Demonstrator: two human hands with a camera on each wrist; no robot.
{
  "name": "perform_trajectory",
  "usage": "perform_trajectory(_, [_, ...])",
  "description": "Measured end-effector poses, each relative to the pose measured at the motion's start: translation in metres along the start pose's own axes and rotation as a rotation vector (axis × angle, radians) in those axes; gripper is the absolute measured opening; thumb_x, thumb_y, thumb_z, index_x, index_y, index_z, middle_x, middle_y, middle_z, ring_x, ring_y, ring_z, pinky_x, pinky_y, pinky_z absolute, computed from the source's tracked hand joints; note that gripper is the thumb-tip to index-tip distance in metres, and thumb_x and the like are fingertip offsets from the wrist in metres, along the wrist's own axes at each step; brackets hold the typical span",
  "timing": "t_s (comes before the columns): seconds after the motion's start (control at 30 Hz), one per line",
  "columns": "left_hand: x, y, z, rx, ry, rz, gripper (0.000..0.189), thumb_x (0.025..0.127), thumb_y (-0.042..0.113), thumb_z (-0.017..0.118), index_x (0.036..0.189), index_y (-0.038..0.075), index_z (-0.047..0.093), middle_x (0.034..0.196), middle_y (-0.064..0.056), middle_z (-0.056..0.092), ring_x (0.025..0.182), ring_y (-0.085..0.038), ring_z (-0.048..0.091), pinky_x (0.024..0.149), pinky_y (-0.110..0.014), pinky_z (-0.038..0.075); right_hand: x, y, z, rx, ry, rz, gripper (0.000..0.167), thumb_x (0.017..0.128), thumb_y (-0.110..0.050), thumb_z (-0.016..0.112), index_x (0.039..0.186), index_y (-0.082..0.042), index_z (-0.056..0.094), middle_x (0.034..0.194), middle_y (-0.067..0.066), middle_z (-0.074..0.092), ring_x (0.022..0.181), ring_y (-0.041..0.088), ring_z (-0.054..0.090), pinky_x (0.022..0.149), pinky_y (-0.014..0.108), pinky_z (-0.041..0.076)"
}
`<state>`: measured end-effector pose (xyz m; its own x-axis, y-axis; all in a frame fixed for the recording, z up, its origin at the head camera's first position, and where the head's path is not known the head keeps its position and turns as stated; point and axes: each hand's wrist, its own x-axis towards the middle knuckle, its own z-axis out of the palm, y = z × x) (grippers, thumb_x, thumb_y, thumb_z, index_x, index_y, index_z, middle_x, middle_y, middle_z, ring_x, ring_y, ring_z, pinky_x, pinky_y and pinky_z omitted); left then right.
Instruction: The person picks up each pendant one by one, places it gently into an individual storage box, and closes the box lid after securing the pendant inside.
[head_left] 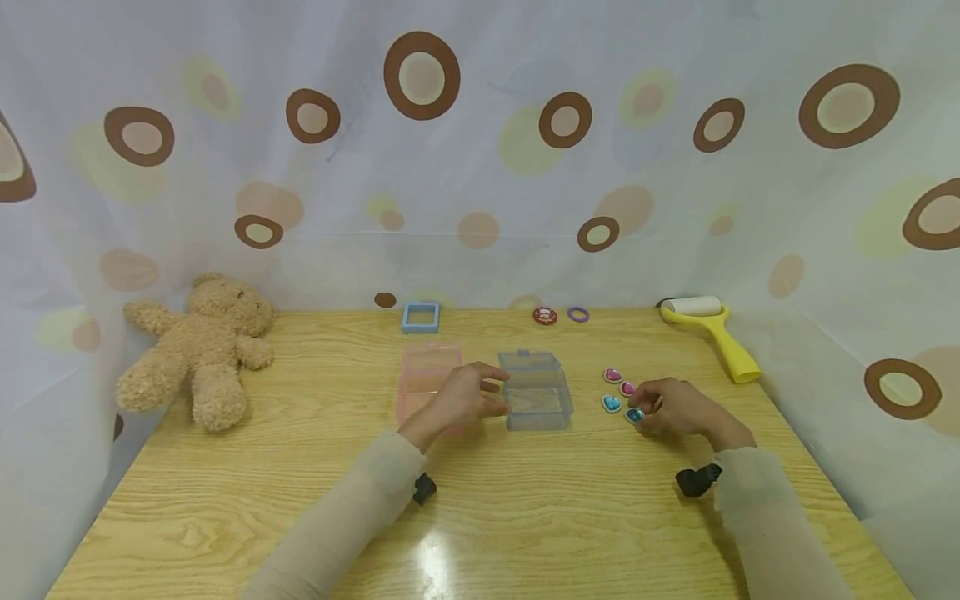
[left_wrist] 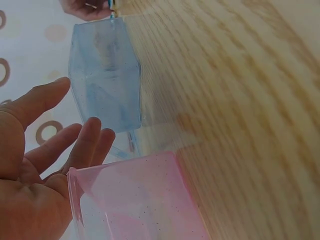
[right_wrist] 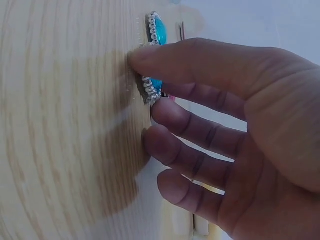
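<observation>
My right hand (head_left: 678,407) has its thumb and fingertips curled around a blue heart-shaped gem (head_left: 635,415) with a beaded silver edge, pinching it at the tabletop. In the right wrist view, the thumb covers part of this gem (right_wrist: 156,85). Beside it lie another blue gem (head_left: 611,403) and two pink gems (head_left: 612,376). My left hand (head_left: 467,396) hovers with spread, loosely bent fingers at the left side of a clear bluish plastic box (head_left: 538,400), its lid raised. Partly behind that hand and forearm stands a clear pink box (head_left: 420,382), its lid also raised.
A teddy bear (head_left: 206,350) sits at the left. Along the back are a blue square frame (head_left: 421,330), a red round badge (head_left: 545,316) and a purple ring (head_left: 578,314). A yellow-handled lint roller (head_left: 723,342) lies at the right, near the patterned curtain (head_left: 480,167).
</observation>
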<state>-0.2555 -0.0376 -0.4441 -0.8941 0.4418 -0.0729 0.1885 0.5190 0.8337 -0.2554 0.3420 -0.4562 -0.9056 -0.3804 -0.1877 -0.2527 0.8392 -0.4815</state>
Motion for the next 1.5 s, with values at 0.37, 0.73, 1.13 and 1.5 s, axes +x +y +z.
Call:
perform_trajectory(0.37, [0.000, 0.000, 0.002, 0.014, -0.007, 0.006, 0.055, 0.087, 0.017, 0.079, 0.137, 0.005, 0.060, 0.147, -0.014, 0.051, 0.124, -0.033, 0.062, 0.093, -0.040, 0.058, 0.002, 0.000, 0.002, -0.028, 0.014, 0.010, 0.025, 0.083, -0.024, 0.080, 0.104, -0.015, 0.071, 0.092, -0.003, 0.067, 0.084, 0.012, 0.057, 0.074, 0.030, 0.048])
perform_trajectory(0.73, [-0.001, 0.003, 0.002, 0.045, -0.015, -0.005, 0.056, 0.087, 0.020, 0.079, 0.138, 0.007, 0.059, 0.148, -0.014, 0.050, 0.123, -0.032, 0.063, 0.092, -0.041, 0.058, 0.002, -0.004, 0.002, -0.037, 0.027, 0.023, 0.027, 0.084, -0.025, 0.079, 0.106, -0.013, 0.070, 0.096, -0.001, 0.068, 0.087, 0.013, 0.059, 0.075, 0.030, 0.050])
perform_trajectory(1.13, [-0.001, 0.003, 0.002, 0.053, -0.020, -0.003, 0.057, 0.087, 0.019, 0.079, 0.139, 0.006, 0.058, 0.146, -0.015, 0.054, 0.120, -0.031, 0.066, 0.090, -0.040, 0.059, -0.003, -0.012, -0.005, 0.033, 0.076, -0.010, 0.026, 0.088, -0.024, 0.075, 0.110, -0.011, 0.069, 0.095, 0.002, 0.068, 0.083, 0.013, 0.060, 0.069, 0.027, 0.051])
perform_trajectory(1.5, [-0.001, 0.004, 0.002, 0.033, -0.025, -0.007, 0.059, 0.087, 0.017, 0.079, 0.140, 0.005, 0.057, 0.147, -0.017, 0.053, 0.114, -0.028, 0.069, 0.088, -0.038, 0.060, 0.004, -0.020, -0.009, 0.057, 0.130, -0.028, 0.024, 0.092, -0.027, 0.072, 0.112, -0.015, 0.069, 0.099, 0.001, 0.067, 0.081, 0.013, 0.059, 0.070, 0.026, 0.049])
